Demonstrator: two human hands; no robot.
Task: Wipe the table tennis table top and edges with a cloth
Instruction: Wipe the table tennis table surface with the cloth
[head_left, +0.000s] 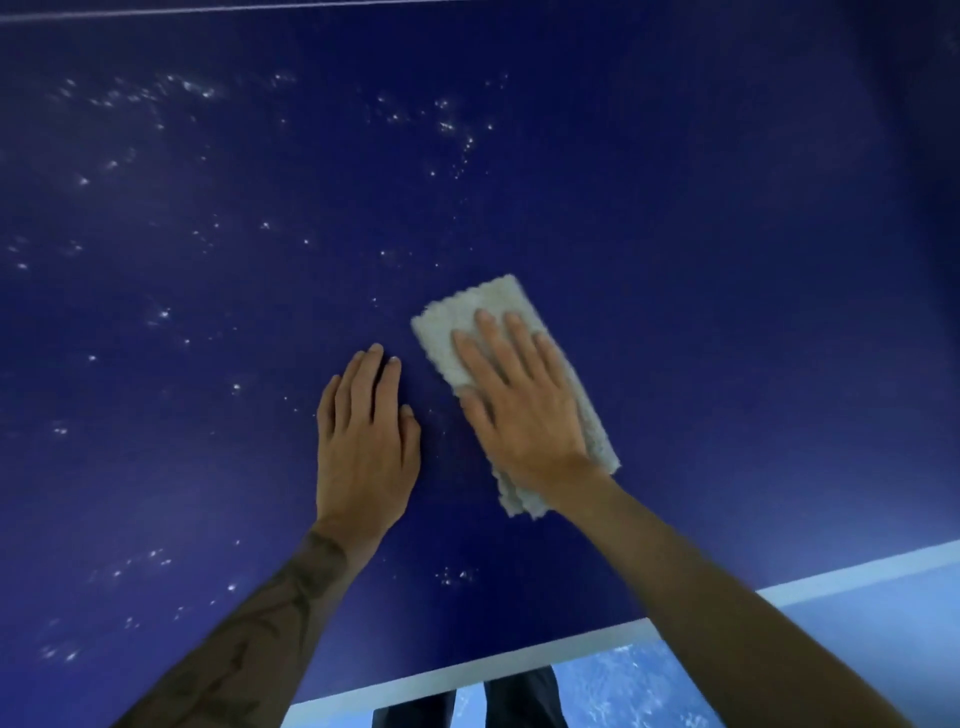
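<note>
The dark blue table tennis table top (675, 208) fills the view. A folded pale fluffy cloth (467, 322) lies on it near the front edge. My right hand (519, 405) presses flat on the cloth with straight fingers. My left hand (363, 436) rests flat on the bare table just left of the cloth, not touching it. White specks and droplets (447, 124) are scattered over the left and middle of the surface.
The table's white front edge line (519, 660) runs across the bottom right. Below it I see a light blue floor (623, 686) and dark trouser legs (519, 701). A thin white line (208, 11) crosses the far top of the table.
</note>
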